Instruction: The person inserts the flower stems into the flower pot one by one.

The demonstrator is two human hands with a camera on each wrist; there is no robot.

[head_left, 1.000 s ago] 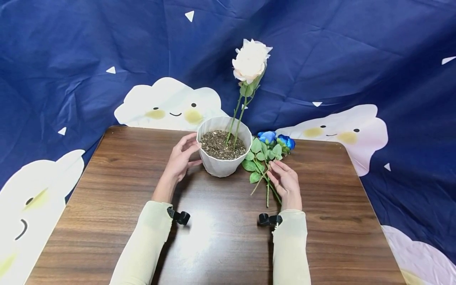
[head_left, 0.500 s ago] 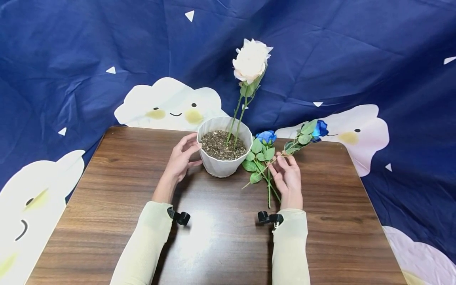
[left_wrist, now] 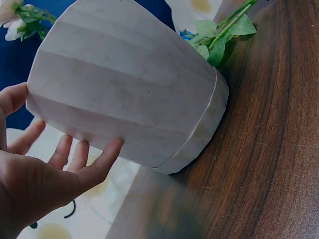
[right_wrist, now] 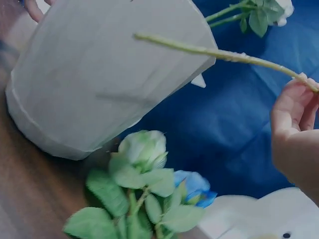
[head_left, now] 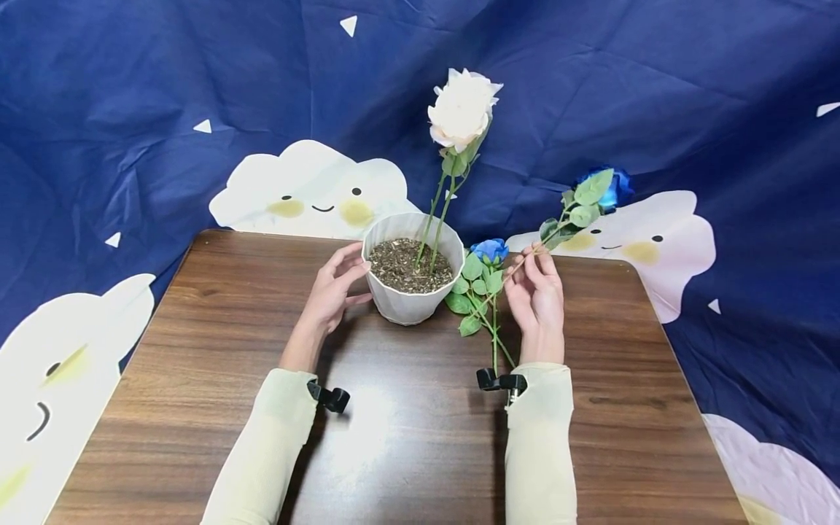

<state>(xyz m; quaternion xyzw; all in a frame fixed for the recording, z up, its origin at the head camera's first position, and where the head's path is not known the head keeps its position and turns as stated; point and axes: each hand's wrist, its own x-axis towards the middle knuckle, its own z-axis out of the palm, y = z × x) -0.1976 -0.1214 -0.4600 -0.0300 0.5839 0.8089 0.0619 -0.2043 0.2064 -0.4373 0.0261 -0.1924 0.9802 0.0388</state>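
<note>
My left hand (head_left: 336,288) rests against the side of a white faceted flowerpot (head_left: 408,309), fingers spread and touching its wall near the rim, as the left wrist view (left_wrist: 75,172) also shows. Dark soil (head_left: 400,266) partly fills the pot, and a white rose (head_left: 463,111) stands upright in it. My right hand (head_left: 539,292) pinches the stem of a blue rose (head_left: 615,188), which it holds tilted, bloom up to the right. In the right wrist view the bare stem (right_wrist: 239,58) points across the front of the pot; its bloom is out of that view.
Just right of the pot, another blue rose (head_left: 491,251) and a whitish rosebud (right_wrist: 143,149) lie on the brown wooden table (head_left: 407,452), leaves and stems crossing. A blue cloth (head_left: 262,80) with smiling clouds hangs behind the table.
My right hand has lifted one blue rose off the pile and carried it up, away and slightly right; its bloom has swung up to the right. The left hand stays at the pot.
</note>
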